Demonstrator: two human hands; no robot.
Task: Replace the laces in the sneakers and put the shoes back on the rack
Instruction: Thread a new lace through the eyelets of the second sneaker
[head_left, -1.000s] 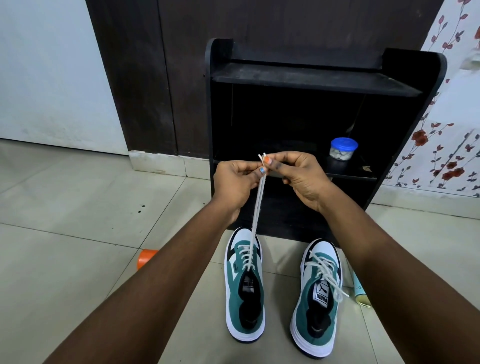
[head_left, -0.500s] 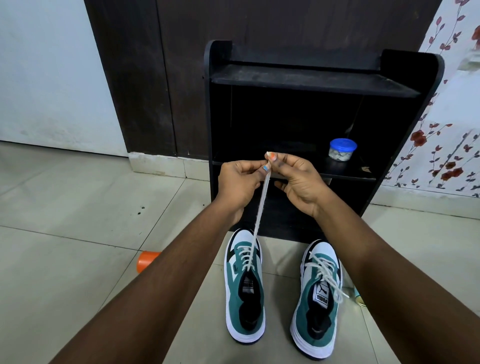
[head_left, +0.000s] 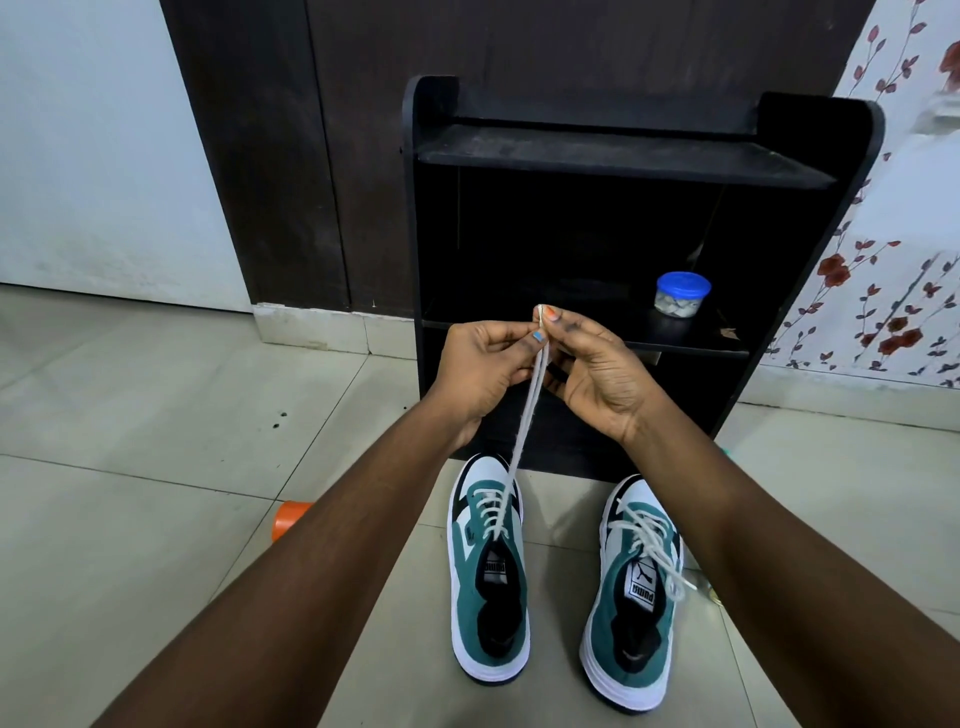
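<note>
On the floor nearest sit the two sneakers, the left sneaker (head_left: 488, 577) half laced, its white lace (head_left: 524, 415) running taut up to the left hand (head_left: 480, 364) and right hand (head_left: 597, 371), fingers pinched on both ends before the far rack (head_left: 623, 161); evening those ends should keep the lacing balanced.

right hand (head_left: 597, 374) opened lower fingers, lace ends (head_left: 540, 313) now barely protruding
</note>
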